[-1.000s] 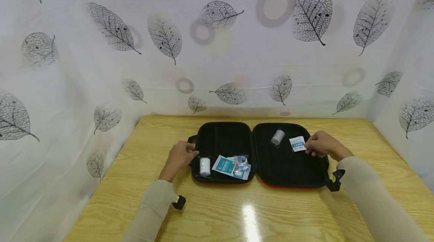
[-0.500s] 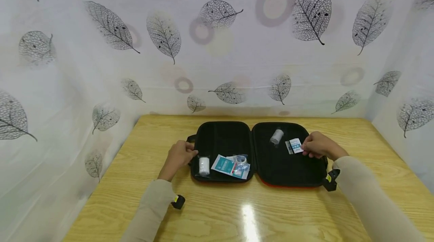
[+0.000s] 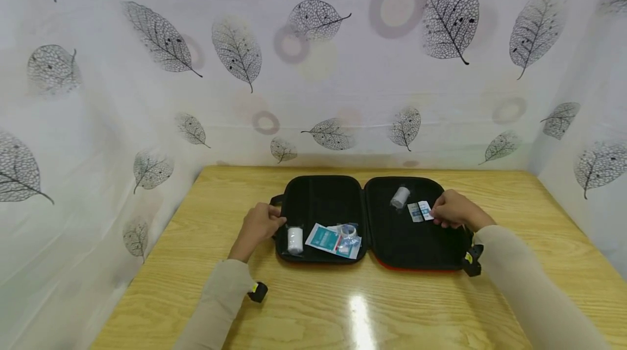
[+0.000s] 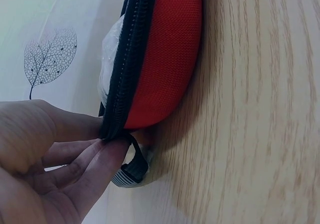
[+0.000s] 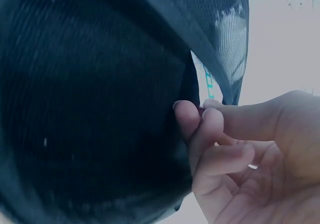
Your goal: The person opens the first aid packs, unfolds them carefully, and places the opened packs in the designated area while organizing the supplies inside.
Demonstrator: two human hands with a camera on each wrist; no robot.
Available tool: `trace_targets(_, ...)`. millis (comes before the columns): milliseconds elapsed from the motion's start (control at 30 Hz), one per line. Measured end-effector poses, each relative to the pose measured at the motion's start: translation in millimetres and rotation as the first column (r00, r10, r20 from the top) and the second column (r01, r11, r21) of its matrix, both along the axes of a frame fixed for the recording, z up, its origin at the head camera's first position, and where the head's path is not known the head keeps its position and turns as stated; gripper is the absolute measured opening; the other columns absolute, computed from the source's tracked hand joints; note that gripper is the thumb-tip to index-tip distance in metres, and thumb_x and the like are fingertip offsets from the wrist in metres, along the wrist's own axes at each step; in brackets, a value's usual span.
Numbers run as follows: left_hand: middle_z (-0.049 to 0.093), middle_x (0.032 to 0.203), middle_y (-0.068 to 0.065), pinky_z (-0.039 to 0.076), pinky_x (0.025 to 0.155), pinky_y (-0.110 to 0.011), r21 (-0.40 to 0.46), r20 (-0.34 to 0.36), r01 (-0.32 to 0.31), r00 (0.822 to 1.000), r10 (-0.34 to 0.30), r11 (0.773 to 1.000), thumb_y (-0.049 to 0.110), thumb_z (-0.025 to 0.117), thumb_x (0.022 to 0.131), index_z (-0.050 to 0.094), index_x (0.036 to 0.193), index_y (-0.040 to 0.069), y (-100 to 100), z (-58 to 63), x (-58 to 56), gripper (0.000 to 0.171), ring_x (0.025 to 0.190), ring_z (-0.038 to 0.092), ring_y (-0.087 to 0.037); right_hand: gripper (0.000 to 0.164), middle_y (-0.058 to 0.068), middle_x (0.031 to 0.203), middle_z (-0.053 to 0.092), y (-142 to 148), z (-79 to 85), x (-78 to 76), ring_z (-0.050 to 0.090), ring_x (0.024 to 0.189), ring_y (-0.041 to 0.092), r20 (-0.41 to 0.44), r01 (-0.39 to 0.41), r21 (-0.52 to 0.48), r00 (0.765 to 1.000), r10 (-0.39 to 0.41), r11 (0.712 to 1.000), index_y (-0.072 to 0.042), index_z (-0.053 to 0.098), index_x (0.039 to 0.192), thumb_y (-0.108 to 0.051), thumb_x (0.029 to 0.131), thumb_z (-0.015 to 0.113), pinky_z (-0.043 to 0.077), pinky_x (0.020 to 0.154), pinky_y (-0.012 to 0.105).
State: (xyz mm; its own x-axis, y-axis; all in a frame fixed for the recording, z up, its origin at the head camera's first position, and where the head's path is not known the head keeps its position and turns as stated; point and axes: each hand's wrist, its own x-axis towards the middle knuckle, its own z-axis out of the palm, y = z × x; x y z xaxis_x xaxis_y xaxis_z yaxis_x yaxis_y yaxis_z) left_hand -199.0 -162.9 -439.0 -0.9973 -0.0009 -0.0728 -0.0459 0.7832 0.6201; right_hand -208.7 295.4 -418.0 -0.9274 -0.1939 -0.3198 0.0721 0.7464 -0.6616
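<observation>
A black-lined case [image 3: 333, 192] with a red shell lies open flat on the table. My left hand [image 3: 262, 226] pinches its left zipped rim [image 4: 127, 64] between thumb and fingers. In the right half, my right hand [image 3: 453, 209] pinches the edge of a small white and blue packet [image 3: 426, 210]. Part of the packet lies behind the dark band [image 5: 185, 24] of a mesh pocket [image 5: 210, 9], as the right wrist view shows. A wrapped white roll [image 3: 400, 197] sits near it, farther back in that half.
The left half holds another wrapped white roll [image 3: 295, 240], a teal and white packet [image 3: 324, 238] and a bagged roll of tape [image 3: 349, 232]. A black handle [image 3: 277, 201] sticks out at the case's left side. Wooden tabletop [image 3: 303, 306] surrounds the case; a leaf-print curtain stands behind.
My right hand has moved left with the packet, and more of the packet is now behind the pocket's band. The left hand has stayed on the rim.
</observation>
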Motion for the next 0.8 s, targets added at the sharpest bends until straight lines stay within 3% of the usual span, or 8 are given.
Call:
trace_targets(200,0.074,0.085,-0.005,0.055,0.066,-0.034,0.0,-0.013,0.004,1.0,-0.004,1.0,0.015,0.078,0.089,0.076,0.104,-0.001,-0.3,-2.8,-0.6,0.022,0.067,0.067,-0.014,0.022,0.003,0.066,0.062,-7.4,-3.8,-1.2,0.054,0.052,0.011,-0.005,-0.008,0.009,1.0,0.008,1.0,0.004,0.068,0.08,-0.004,0.097,0.056,0.044,0.046,0.026)
trace_targets(800,0.075,0.09,-0.008,0.057,0.068,-0.035,0.011,-0.003,0.002,1.0,-0.002,1.0,0.017,0.077,0.091,0.076,0.109,-0.001,-0.4,0.4,1.1,0.025,0.079,0.069,-0.019,0.021,0.008,0.07,0.059,-19.5,-4.8,-6.2,0.056,0.055,0.014,0.024,-0.049,-0.003,0.999,0.049,0.999,0.003,0.063,0.086,0.001,0.096,0.045,0.043,0.048,0.027)
